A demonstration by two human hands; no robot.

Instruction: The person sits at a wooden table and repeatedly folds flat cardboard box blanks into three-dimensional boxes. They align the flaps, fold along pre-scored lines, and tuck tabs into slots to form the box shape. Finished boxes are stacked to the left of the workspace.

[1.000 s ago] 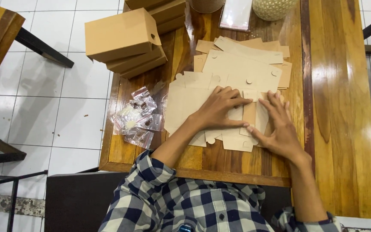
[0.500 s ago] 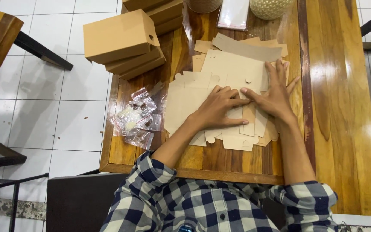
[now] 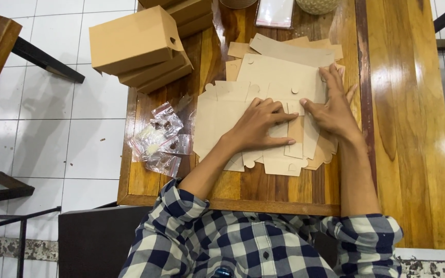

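A pile of flat, die-cut tan cardboard box blanks (image 3: 279,77) lies spread across the middle of the wooden table (image 3: 413,128). My left hand (image 3: 261,123) lies flat on the near blank (image 3: 215,121), fingers pointing right. My right hand (image 3: 336,105) presses palm-down on the right side of the pile, fingers spread and pointing away from me. The fingertips of both hands nearly meet over a flap. Neither hand grips anything.
A stack of folded tan boxes (image 3: 137,44) overhangs the table's far left corner. Small clear plastic bags (image 3: 160,139) lie at the left edge. A clear packet (image 3: 274,13) and a woven basket (image 3: 316,5) sit at the far edge. White tiled floor lies to the left.
My right hand has slid away from me, from the near right part of the pile up onto its far right side. My left hand has stayed in place on the blank.
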